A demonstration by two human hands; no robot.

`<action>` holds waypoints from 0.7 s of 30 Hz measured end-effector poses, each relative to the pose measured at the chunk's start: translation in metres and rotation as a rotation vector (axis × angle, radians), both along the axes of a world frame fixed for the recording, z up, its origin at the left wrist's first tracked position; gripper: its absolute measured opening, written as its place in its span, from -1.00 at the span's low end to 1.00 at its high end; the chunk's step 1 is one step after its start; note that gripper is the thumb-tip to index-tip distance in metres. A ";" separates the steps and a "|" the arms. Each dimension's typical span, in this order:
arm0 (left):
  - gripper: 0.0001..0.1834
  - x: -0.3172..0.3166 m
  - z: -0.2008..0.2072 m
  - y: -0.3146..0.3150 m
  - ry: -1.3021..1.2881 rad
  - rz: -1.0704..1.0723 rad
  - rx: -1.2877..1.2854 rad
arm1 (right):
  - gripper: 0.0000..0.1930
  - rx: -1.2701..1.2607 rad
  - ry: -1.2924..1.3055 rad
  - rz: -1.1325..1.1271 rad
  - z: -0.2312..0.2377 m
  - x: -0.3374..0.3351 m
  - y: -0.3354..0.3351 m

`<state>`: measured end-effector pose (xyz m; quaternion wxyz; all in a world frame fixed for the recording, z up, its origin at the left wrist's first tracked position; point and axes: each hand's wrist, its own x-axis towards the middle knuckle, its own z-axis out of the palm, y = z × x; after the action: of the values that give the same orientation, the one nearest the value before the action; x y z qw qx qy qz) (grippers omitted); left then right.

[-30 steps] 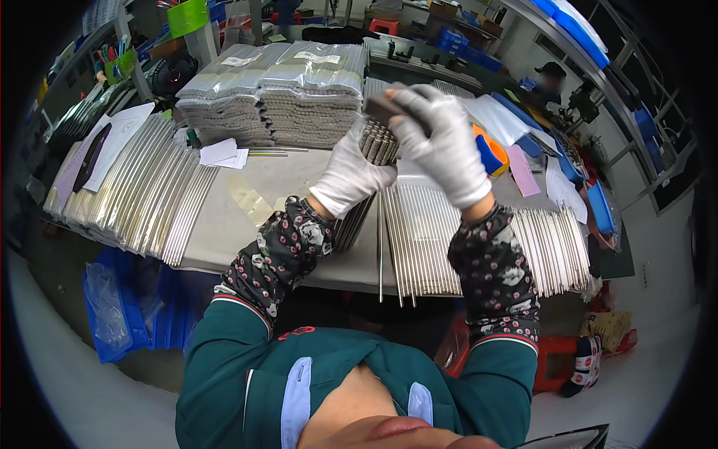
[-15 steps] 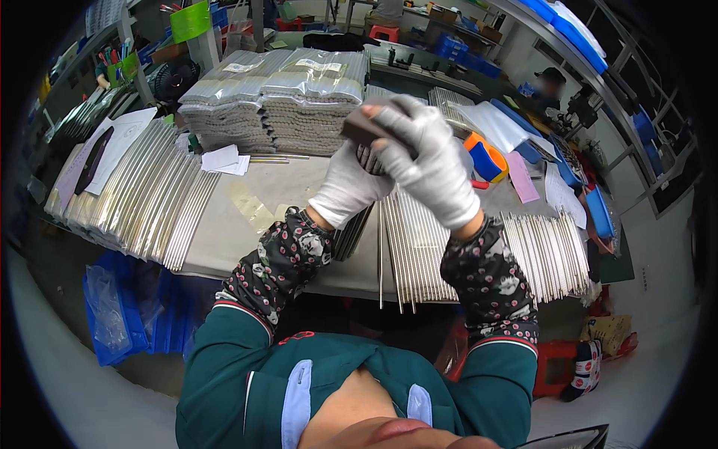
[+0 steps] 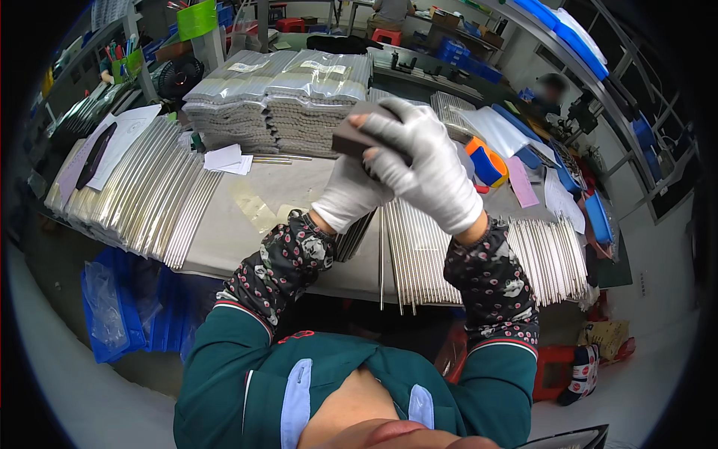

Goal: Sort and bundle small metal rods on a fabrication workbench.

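Observation:
My right hand (image 3: 434, 161), in a white glove with bare fingertips, is closed round a dark brown block (image 3: 348, 141) that looks like a sanding block. It holds the block over the top of my left hand (image 3: 348, 191), also white-gloved. The left fingers are wrapped round a bundle of thin metal rods (image 3: 353, 241), whose lower lengths show below the wrist; the block and right hand hide the upper ends. Just right of the bundle, a row of shiny rods (image 3: 419, 251) lies side by side on the table (image 3: 224, 232).
Bagged rods (image 3: 123, 194) lie at the left, with papers and a dark knife-like tool on them. Large wrapped stacks (image 3: 314, 112) stand at the back. Further right are more rods (image 3: 550, 254), an orange-and-blue tape roll (image 3: 488, 162) and blue trays (image 3: 598, 217). Another person (image 3: 550, 93) sits beyond.
The block and my right hand have shifted slightly left and down over the left hand. The rod ends that showed beneath the block are now covered. My left hand stays nearly in place.

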<state>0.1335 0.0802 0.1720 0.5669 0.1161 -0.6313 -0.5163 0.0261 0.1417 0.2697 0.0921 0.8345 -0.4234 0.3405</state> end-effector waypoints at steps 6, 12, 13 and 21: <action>-0.34 0.001 0.001 -0.009 -0.140 -0.029 -0.030 | -0.68 -0.160 -0.085 -0.145 -0.011 -0.028 -0.013; -0.55 0.014 0.000 0.007 -0.033 0.023 0.004 | -0.65 0.094 0.069 -0.643 -0.046 -0.070 -0.004; -0.58 0.015 0.000 0.007 -0.033 0.064 -0.030 | -0.65 0.151 0.026 -0.655 -0.066 -0.086 -0.001; -0.65 0.028 -0.003 0.006 -0.028 0.015 0.028 | -0.38 0.420 0.152 -1.164 -0.150 -0.127 0.048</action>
<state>0.1614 0.0865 0.1688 0.5602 0.1358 -0.6310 -0.5192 -0.1005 0.1900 0.1193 0.1265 0.4892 -0.8589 0.0834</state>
